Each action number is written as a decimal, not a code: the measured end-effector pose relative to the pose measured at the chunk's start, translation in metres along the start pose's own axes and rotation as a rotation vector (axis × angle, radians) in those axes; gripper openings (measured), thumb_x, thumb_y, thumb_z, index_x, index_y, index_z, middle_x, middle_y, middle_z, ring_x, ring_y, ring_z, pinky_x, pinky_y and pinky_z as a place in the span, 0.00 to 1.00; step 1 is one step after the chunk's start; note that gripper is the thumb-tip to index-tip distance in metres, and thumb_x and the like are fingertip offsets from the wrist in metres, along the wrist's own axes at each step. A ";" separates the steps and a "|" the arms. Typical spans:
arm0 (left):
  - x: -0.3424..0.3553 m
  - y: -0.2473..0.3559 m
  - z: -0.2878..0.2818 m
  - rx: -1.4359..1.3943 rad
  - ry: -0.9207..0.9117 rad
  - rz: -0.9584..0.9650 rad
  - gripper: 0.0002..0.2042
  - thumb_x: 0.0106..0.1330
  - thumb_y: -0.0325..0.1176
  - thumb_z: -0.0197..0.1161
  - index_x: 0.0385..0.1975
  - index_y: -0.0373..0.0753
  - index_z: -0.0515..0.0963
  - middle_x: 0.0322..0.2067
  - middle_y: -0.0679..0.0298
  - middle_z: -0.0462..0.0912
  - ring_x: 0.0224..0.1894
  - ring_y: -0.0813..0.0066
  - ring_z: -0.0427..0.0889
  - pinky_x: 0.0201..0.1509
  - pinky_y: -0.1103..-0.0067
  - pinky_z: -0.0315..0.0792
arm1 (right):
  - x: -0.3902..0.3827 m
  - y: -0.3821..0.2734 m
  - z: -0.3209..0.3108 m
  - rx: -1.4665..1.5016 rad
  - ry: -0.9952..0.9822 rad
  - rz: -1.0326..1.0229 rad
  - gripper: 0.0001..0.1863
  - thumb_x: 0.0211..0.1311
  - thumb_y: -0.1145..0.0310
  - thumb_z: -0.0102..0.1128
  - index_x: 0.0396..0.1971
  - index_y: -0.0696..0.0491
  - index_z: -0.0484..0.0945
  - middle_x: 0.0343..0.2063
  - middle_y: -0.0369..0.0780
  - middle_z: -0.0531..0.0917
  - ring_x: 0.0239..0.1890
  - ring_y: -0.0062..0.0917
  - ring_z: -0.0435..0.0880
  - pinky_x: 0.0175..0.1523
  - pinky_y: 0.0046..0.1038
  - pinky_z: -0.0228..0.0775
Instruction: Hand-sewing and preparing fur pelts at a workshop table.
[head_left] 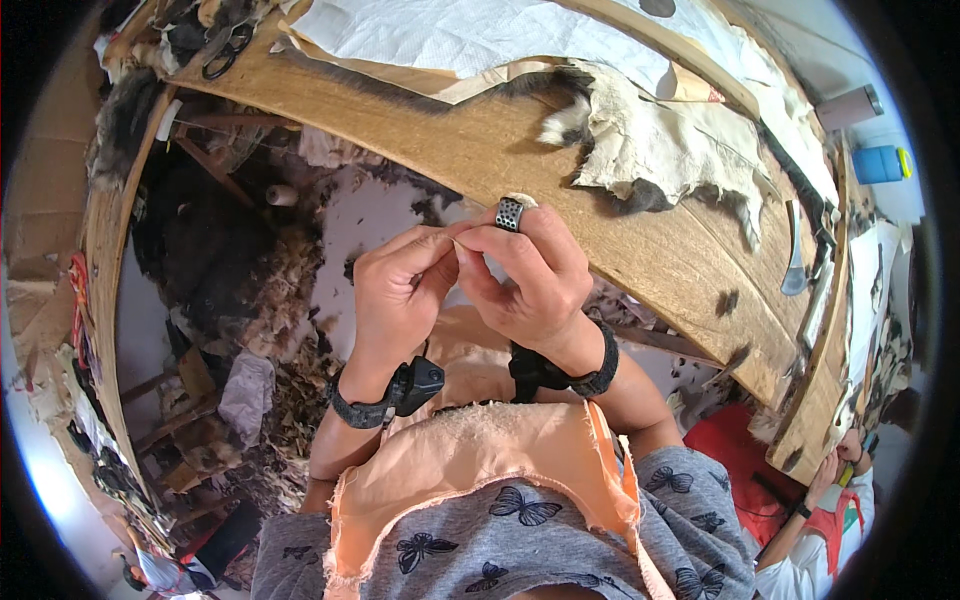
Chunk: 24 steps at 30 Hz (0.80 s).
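Both my hands are raised together in front of my chest, near the edge of the wooden table [420,120]. My left hand [400,280] is closed in a pinch, its fingertips meeting those of my right hand [535,275], which pinches too. Something thin and pale seems to sit between the fingertips, too small to name. A dark metal ring thimble with dimples [509,214] is around a finger of my right hand. Beyond my hands, a cream-coloured piece of pelt [670,135] with dark fur at its edges lies skin side up on the table.
White paper sheeting [430,35] covers the table's far part. Scissors [228,52] lie at the far left, a grey spoon-shaped tool [795,250] at the right. Fur scraps [275,310] litter the floor below. Another person's hands [835,465] work at the lower right.
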<state>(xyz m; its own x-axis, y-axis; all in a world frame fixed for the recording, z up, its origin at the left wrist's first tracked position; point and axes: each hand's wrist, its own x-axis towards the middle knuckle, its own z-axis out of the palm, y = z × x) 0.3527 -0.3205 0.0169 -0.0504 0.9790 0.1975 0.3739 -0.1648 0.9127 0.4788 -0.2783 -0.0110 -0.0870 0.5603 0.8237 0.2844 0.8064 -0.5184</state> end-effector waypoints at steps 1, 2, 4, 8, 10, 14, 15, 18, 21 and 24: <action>0.000 0.000 0.000 0.000 -0.001 0.000 0.14 0.55 0.16 0.57 0.40 0.36 0.80 0.26 0.63 0.80 0.25 0.81 0.77 0.28 0.85 0.70 | 0.000 0.000 0.000 -0.007 -0.004 -0.002 0.14 0.35 0.83 0.65 0.26 0.55 0.76 0.19 0.38 0.67 0.18 0.28 0.67 0.21 0.26 0.60; 0.000 0.001 0.000 0.008 -0.001 -0.003 0.14 0.55 0.16 0.57 0.41 0.36 0.80 0.26 0.63 0.80 0.25 0.80 0.77 0.29 0.85 0.71 | 0.001 0.000 -0.001 -0.008 -0.003 -0.002 0.14 0.35 0.83 0.65 0.26 0.55 0.76 0.19 0.38 0.67 0.18 0.28 0.67 0.21 0.26 0.60; 0.000 0.001 -0.001 0.015 -0.002 -0.006 0.14 0.55 0.16 0.57 0.41 0.36 0.80 0.27 0.63 0.80 0.26 0.80 0.78 0.29 0.85 0.71 | 0.001 0.000 -0.001 -0.008 -0.013 0.002 0.14 0.35 0.82 0.66 0.27 0.55 0.76 0.19 0.37 0.67 0.18 0.28 0.67 0.22 0.26 0.60; 0.001 0.001 -0.001 0.034 -0.001 0.021 0.15 0.55 0.15 0.57 0.41 0.37 0.80 0.28 0.62 0.81 0.27 0.79 0.79 0.30 0.84 0.72 | 0.002 0.000 -0.001 -0.011 -0.013 0.002 0.13 0.35 0.81 0.66 0.27 0.55 0.76 0.19 0.37 0.67 0.18 0.28 0.67 0.22 0.26 0.60; 0.001 0.001 -0.001 0.045 0.003 0.032 0.15 0.54 0.15 0.58 0.40 0.37 0.80 0.29 0.61 0.81 0.27 0.78 0.80 0.30 0.83 0.72 | 0.003 -0.002 -0.002 -0.026 -0.025 0.001 0.13 0.35 0.81 0.66 0.27 0.55 0.76 0.19 0.37 0.67 0.18 0.28 0.67 0.22 0.26 0.60; 0.001 -0.001 -0.001 0.076 0.005 0.043 0.15 0.52 0.15 0.58 0.39 0.36 0.80 0.30 0.60 0.81 0.28 0.74 0.80 0.31 0.83 0.72 | 0.002 -0.001 -0.001 -0.026 -0.039 0.004 0.14 0.35 0.81 0.66 0.27 0.55 0.76 0.19 0.37 0.67 0.18 0.28 0.68 0.22 0.26 0.61; 0.002 -0.002 -0.001 0.057 0.006 0.045 0.15 0.52 0.14 0.58 0.39 0.35 0.80 0.30 0.59 0.81 0.29 0.73 0.80 0.32 0.82 0.72 | 0.001 0.000 -0.001 -0.011 -0.028 0.017 0.14 0.34 0.82 0.65 0.27 0.55 0.76 0.19 0.37 0.67 0.18 0.28 0.68 0.22 0.26 0.61; 0.001 -0.004 0.000 0.039 0.003 0.041 0.14 0.52 0.14 0.57 0.39 0.34 0.80 0.29 0.59 0.81 0.29 0.73 0.80 0.32 0.82 0.72 | -0.002 0.002 0.001 0.014 -0.001 0.031 0.14 0.33 0.83 0.64 0.26 0.56 0.76 0.19 0.38 0.67 0.18 0.28 0.68 0.22 0.26 0.61; 0.002 -0.002 -0.001 0.064 -0.022 0.017 0.14 0.52 0.14 0.56 0.39 0.33 0.79 0.29 0.59 0.81 0.29 0.73 0.81 0.32 0.82 0.72 | -0.002 0.001 0.000 0.025 -0.004 0.043 0.14 0.32 0.83 0.63 0.26 0.56 0.75 0.19 0.38 0.68 0.18 0.28 0.68 0.22 0.26 0.61; 0.001 -0.002 -0.001 0.052 -0.017 0.020 0.14 0.53 0.14 0.56 0.38 0.33 0.79 0.28 0.59 0.81 0.28 0.73 0.81 0.31 0.83 0.72 | -0.001 -0.001 -0.001 0.022 -0.019 0.044 0.14 0.31 0.84 0.62 0.25 0.56 0.75 0.20 0.38 0.68 0.19 0.29 0.68 0.22 0.26 0.61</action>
<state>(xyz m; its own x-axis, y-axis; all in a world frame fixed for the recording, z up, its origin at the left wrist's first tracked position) 0.3507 -0.3189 0.0156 -0.0265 0.9775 0.2091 0.4222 -0.1787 0.8887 0.4798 -0.2792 -0.0109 -0.0930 0.5982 0.7959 0.2675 0.7850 -0.5588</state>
